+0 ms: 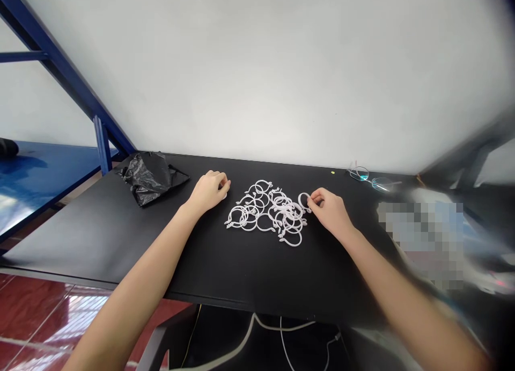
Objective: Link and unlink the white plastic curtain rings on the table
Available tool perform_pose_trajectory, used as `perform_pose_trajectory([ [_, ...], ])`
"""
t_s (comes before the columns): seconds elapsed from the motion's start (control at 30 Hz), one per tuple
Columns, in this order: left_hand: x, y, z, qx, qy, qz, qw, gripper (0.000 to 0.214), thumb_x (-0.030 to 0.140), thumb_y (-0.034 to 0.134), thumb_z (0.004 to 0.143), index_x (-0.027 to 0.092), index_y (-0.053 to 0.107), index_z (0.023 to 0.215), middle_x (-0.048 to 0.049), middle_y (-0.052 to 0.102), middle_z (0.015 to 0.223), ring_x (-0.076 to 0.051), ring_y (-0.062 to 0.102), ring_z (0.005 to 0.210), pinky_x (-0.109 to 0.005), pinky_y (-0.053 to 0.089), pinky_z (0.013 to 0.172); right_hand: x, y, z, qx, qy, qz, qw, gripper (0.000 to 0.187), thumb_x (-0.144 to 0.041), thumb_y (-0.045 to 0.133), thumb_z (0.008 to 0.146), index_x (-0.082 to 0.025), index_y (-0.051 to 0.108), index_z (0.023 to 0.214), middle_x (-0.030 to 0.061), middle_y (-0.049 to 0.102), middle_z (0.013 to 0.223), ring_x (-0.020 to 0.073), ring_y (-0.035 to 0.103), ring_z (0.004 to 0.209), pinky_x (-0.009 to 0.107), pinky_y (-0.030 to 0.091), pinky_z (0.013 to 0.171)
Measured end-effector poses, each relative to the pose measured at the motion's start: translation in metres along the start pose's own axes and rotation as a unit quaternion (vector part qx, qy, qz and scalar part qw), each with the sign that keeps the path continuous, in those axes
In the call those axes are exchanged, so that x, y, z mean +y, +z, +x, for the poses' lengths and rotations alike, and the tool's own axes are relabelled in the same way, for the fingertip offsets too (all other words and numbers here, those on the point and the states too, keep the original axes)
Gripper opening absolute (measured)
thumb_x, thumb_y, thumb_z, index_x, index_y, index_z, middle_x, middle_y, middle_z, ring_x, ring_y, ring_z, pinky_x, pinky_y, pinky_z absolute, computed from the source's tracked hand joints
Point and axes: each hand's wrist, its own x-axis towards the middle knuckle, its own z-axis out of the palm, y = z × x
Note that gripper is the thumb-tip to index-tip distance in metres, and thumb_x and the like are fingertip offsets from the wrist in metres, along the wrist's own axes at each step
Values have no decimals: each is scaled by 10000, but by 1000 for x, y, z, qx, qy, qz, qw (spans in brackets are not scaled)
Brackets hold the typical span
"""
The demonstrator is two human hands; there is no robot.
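A pile of several white plastic rings (pixel 269 212) lies in the middle of a black table (pixel 120 237). My right hand (pixel 330 209) rests at the pile's right edge with its fingers pinched on one white ring (pixel 303 200). My left hand (pixel 209 191) sits on the table just left of the pile, fingers curled together; something small and white shows at its fingertips, too small to name.
A crumpled black plastic bag (pixel 148 176) lies at the table's back left. A pair of glasses (pixel 372 179) rests at the back right near the white wall. A blue metal frame (pixel 72 86) stands to the left. White cables (pixel 277 333) hang below the table's front edge.
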Motion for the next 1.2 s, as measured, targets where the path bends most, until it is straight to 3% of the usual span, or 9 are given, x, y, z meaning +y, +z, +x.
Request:
perform_pose_trajectory([
  [0.13,7,-6,0,31,2,-8,999,404,234,244,995,167,601,819,-87,677,834,-230,582,825,-382,454,787,-6,-3,-1,119,-5,86,989,133,-296,595,819,-196,564,738,-4,639,609,119,542,460,266,445,532],
  [0.23,19,-6,-1,55,46,-39,997,402,233,242,1011,149,634,973,-87,711,937,-228,604,911,-396,455,847,-15,-4,-5,234,-28,153,960,144,-327,613,846,-188,593,816,4,640,636,126,571,477,260,468,509],
  [0.37,49,-7,-7,90,158,-61,982,329,217,309,1009,120,592,1146,-112,695,1090,-234,603,1001,-410,463,882,-28,-3,-18,276,-91,184,939,140,-330,631,862,-191,632,841,8,647,652,135,600,506,265,505,507],
  [0.5,88,-15,-23,56,283,-95,953,312,146,319,980,157,562,1175,-116,647,1197,-227,596,1051,-390,474,876,-48,-2,-34,246,-228,147,931,49,-189,636,850,-208,675,828,-18,588,594,120,540,508,265,496,523],
  [0.6,111,-15,-34,63,305,-124,942,412,411,408,979,127,490,1266,-157,631,1179,-258,597,1050,-406,481,890,-64,-1,-45,183,-301,166,921,156,-98,610,848,-201,697,928,14,634,702,114,543,546,256,487,516],
  [0.7,119,-10,-37,46,309,-122,942,591,611,440,919,124,492,1248,-133,666,1011,-246,626,900,-385,504,806,-74,2,-53,151,-285,210,923,160,-98,596,860,-203,701,921,22,656,726,114,549,544,255,496,500],
  [0.8,115,-7,-34,17,297,-146,943,508,563,401,951,134,515,1199,-105,665,931,-216,624,845,-351,510,774,-77,6,-58,104,-200,256,940,94,-170,625,863,-216,704,884,14,678,708,121,584,516,257,519,478],
  [0.9,106,-7,-32,10,283,-176,943,459,538,399,959,157,516,1186,-96,657,927,-209,622,859,-342,511,778,-75,9,-60,48,-132,325,935,97,-241,661,850,-220,692,940,27,722,778,151,672,561,275,578,512],
  [1.2,96,-5,-31,39,255,-225,940,440,449,246,1022,129,498,1189,-96,609,910,-186,579,826,-331,495,785,-74,12,-63,37,-206,321,924,109,-166,653,854,-222,712,925,23,741,792,165,719,587,280,624,541],
])
